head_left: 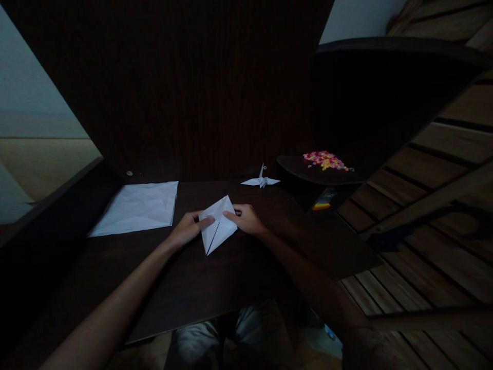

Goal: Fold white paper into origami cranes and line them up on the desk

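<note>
My left hand (188, 227) is at the centre of the frame, thumb over the left edge of the folded paper (223, 231), the other fingers curled to its side and partly tucked under. And here's my right hand (246, 218) on the opposite edge, thumb pressed on top, fingers bent behind; both are closed down to a pinch on that one sheet. So the paper sits right between my two hands, just above the desk (173, 293) or resting on it, I can't tell which. It's a kite-like diamond, its long axis slanting from upper right to lower left, one tip up and away, the other down towards me, a dark slit splitting the lower half! Count them: one folded piece in hand, one paper crane (263, 182) beyond it, one batch of white paper (138, 208) at left, sheets uncountable, and one colourful heap (326, 160) at right.
</note>
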A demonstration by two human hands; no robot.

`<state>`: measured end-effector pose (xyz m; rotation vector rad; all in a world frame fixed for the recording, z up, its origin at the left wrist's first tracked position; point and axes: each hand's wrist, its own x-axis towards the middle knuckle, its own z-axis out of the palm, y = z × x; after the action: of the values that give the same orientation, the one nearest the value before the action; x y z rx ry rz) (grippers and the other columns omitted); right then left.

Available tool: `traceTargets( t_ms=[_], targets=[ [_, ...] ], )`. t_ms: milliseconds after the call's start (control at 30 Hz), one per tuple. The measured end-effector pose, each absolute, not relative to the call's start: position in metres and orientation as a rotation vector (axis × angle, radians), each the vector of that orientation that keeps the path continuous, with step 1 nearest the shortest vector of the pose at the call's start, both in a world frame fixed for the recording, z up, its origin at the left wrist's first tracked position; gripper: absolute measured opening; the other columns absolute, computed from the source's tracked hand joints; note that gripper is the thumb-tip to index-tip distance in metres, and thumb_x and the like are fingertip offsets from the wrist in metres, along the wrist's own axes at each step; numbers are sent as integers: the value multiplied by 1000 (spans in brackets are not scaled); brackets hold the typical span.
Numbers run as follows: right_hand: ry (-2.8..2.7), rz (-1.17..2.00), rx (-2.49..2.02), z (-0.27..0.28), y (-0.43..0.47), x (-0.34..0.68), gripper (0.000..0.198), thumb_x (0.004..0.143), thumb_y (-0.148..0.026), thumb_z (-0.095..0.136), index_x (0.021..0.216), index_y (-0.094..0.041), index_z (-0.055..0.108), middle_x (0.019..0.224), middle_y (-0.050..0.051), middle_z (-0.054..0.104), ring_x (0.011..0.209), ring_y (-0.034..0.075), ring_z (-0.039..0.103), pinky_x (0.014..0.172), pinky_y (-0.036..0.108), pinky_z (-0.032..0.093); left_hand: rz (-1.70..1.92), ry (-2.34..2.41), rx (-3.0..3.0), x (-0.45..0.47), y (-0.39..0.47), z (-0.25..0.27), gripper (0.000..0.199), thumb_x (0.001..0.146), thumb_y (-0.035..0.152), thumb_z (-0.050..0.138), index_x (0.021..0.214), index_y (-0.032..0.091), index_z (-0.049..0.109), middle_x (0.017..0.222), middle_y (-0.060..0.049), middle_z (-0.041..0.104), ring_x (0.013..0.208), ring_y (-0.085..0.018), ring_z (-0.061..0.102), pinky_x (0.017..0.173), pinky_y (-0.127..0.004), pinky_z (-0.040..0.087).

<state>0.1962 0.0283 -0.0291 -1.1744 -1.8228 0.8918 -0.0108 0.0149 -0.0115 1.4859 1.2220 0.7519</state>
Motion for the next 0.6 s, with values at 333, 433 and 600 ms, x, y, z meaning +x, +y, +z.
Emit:
traceTargets(
  t_ms=[333,433,600],
  targets=[
    [-1780,770,-1364,-34,32,194,16,73,-28,63,80,-14,65,71,2,66,62,14,59,56,24,45,711,1486,1859,-8,14,-10,39,76,47,57,96,17,71,86,-4,73,80,-25,66,69,-30,47],
    [-1778,734,-1388,-35,32,193,15,70,-29,63,77,-15,63,64,-1,62,58,12,55,54,22,41,713,1529,1901,-5,13,-11,33,77,40,57,96,17,71,88,-5,73,80,-24,66,71,-30,47],
    [-1807,707,-1412,-29,27,192,15,67,-28,64,76,-16,64,67,-1,63,58,11,54,54,22,40,718,1620,1916,-3,11,-12,26,74,35,60,90,18,70,86,-5,72,78,-23,66,72,-30,47]
  ],
)
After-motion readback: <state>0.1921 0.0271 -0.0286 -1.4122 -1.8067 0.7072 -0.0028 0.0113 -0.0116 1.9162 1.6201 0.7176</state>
